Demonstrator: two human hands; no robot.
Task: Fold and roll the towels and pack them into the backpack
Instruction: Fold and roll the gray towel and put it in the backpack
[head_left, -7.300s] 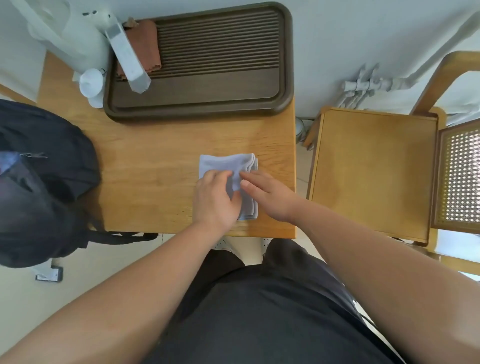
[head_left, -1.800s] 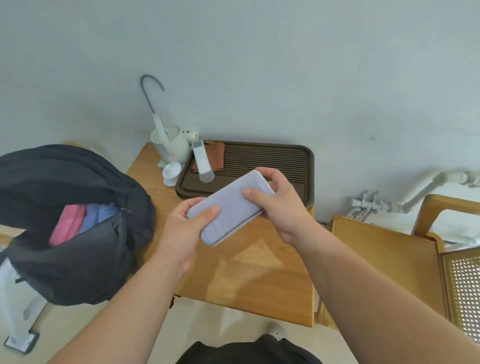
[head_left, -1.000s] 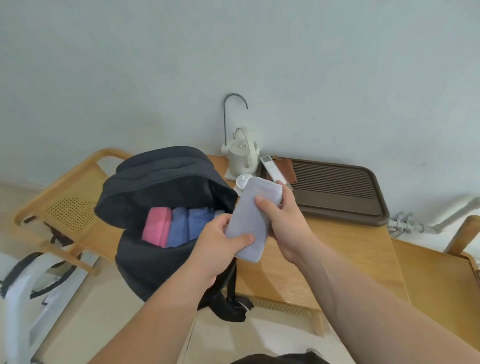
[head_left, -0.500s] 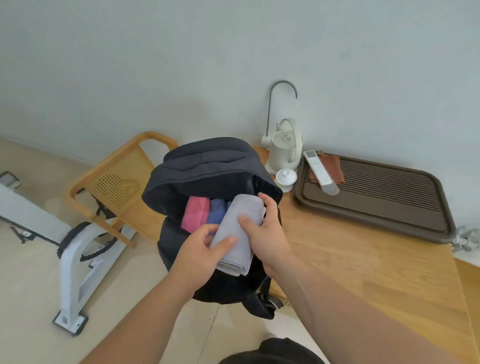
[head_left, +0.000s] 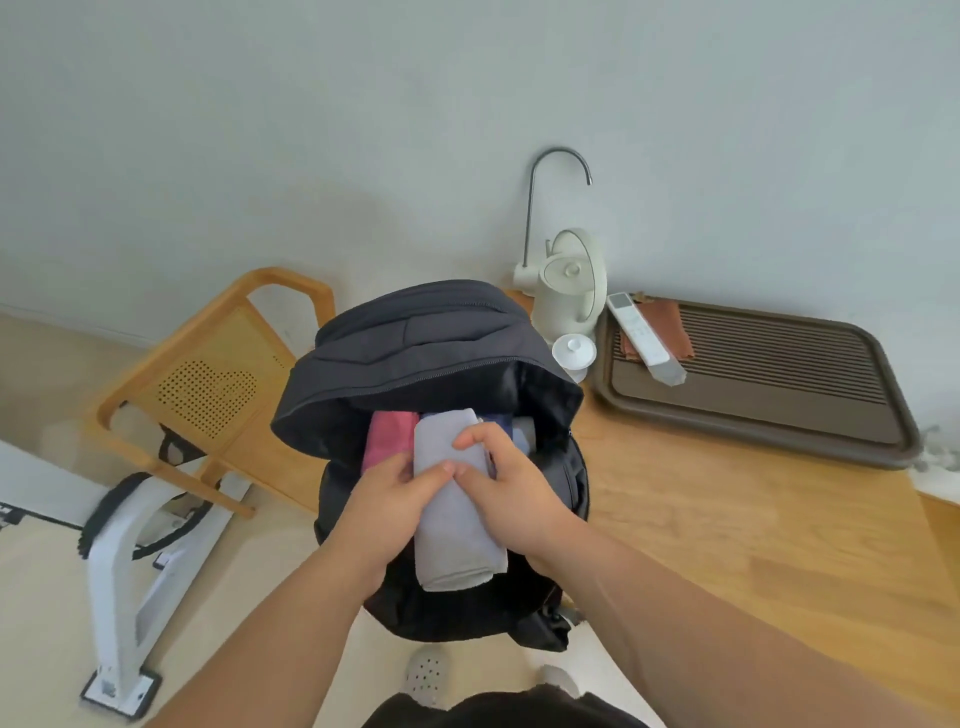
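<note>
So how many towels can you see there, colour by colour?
pink towel: 1, in the backpack
grey towel: 1, gripped by left hand and right hand
blue towel: 1 showing, mostly hidden
Total: 3 towels visible

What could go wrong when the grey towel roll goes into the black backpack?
The rolled light grey towel, gripped by the left hand and right hand, is mostly outside the black fabric backpack, so pushing might unroll it. The rolled pink towel and dark blue towel already crowd the opening; squeezing in could rumple them.
</note>
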